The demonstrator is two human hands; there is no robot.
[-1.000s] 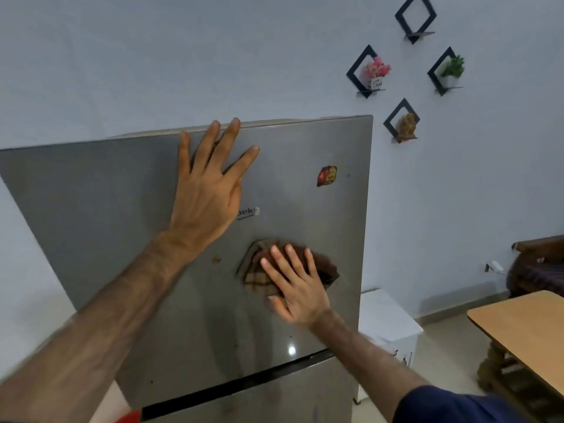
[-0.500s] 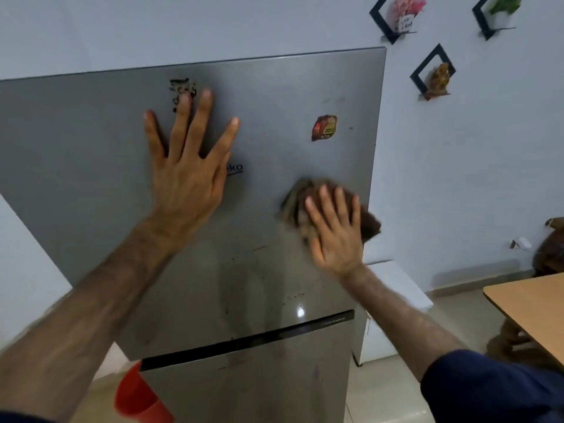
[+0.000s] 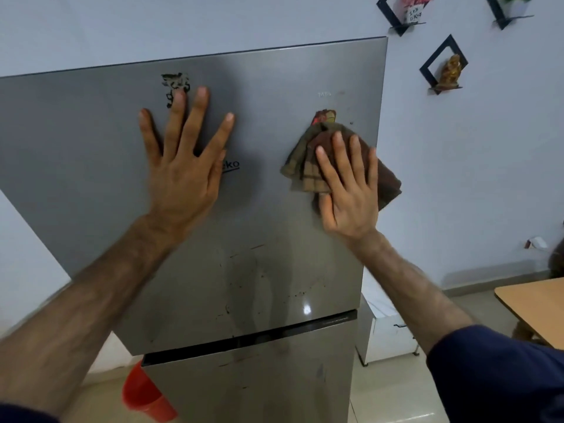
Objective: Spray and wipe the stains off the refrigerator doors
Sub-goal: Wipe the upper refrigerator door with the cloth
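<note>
The steel upper refrigerator door (image 3: 91, 166) fills the view, with the lower door (image 3: 268, 377) beneath it. My left hand (image 3: 183, 175) lies flat on the upper door with fingers spread, beside a logo. My right hand (image 3: 348, 190) presses a brown checked cloth (image 3: 308, 160) against the door near its right edge, fingers straight. The cloth covers the lower part of a red sticker (image 3: 325, 116). A torn sticker residue (image 3: 175, 85) shows above my left fingertips. Dark streaks and specks (image 3: 244, 288) mark the door's lower part. No spray bottle is in view.
A red bucket (image 3: 143, 398) stands on the floor at the fridge's lower left. A white cabinet (image 3: 384, 331) sits to the right of the fridge, and a wooden table (image 3: 534, 306) juts in at the right edge. Diamond wall shelves (image 3: 442, 65) hang above.
My right hand has slid the cloth up and to the right, from the door's middle to the red sticker. The view has moved closer and lower on the door.
</note>
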